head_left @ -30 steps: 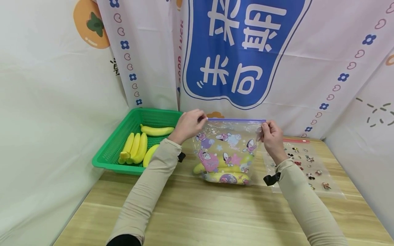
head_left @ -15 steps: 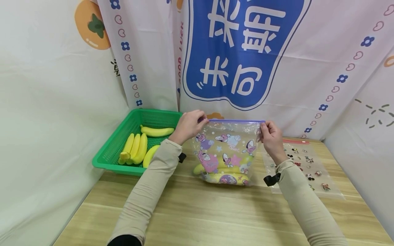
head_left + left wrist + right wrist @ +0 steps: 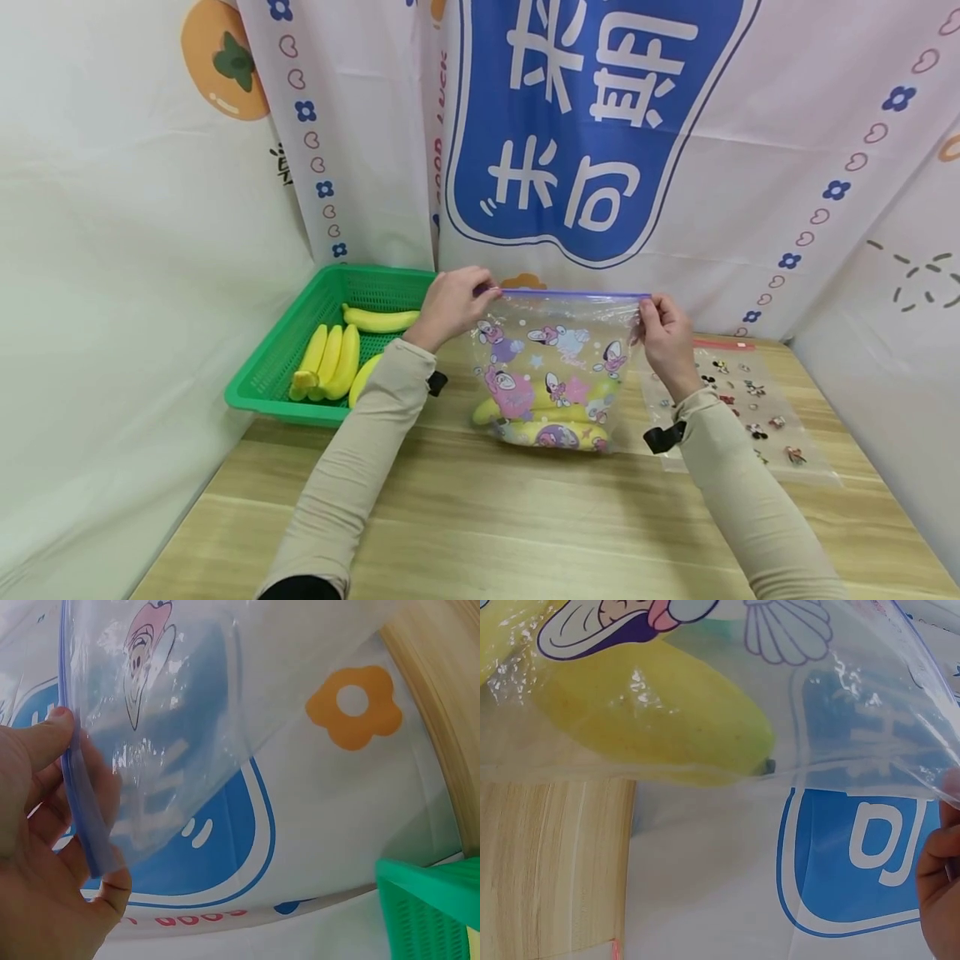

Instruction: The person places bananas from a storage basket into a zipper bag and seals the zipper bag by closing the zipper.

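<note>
A clear zip bag with cartoon prints and a purple zip strip stands upright on the table, its top edge stretched between both hands. Yellow bananas lie in its bottom; one banana shows large through the plastic in the right wrist view. My left hand pinches the top left end of the bag. In the left wrist view, that hand's thumb presses the purple strip from one side, with fingers behind it. My right hand grips the top right corner, thumb on the near side.
A green basket with several bananas stands at the back left, partly behind the left forearm. A flat clear bag with small cartoon prints and a red strip lies on the wooden table at right. A printed cloth hangs behind.
My left hand has shifted slightly left along the bag's top, and the right hand slightly right. The top edge looks a little more stretched; the bananas in the bag stay put.
</note>
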`<state>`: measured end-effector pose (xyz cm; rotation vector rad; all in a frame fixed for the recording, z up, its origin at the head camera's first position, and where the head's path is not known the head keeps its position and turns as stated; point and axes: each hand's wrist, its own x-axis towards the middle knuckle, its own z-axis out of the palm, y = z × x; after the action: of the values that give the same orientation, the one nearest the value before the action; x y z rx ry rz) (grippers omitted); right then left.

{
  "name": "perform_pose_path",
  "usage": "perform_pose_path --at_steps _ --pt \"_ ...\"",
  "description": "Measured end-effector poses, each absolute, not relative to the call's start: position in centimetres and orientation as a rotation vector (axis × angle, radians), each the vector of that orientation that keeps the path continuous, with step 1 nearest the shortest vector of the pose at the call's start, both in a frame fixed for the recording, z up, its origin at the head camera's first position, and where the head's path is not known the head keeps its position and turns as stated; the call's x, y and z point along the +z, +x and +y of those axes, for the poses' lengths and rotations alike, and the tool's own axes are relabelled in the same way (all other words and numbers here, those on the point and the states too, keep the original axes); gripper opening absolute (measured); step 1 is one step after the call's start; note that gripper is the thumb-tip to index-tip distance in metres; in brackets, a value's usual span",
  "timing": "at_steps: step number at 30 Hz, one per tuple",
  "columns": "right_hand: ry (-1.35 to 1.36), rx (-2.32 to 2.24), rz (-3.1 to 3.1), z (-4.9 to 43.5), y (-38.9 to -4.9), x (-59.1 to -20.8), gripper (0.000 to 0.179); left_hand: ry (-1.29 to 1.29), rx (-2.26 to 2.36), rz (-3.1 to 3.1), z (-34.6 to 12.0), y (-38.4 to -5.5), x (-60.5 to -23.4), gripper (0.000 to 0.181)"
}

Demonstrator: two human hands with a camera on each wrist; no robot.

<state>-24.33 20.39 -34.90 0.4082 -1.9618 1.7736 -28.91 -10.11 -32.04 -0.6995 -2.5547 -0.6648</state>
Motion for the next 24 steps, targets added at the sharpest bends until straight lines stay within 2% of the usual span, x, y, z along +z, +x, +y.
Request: perform_pose_path --at_steps 24 --pt "0.345 1.745 -1.979 22.3 -25.9 -36.7 0.028 -0.647 -0.686 -2.563 -12.4 -29.0 -32.2 0.016"
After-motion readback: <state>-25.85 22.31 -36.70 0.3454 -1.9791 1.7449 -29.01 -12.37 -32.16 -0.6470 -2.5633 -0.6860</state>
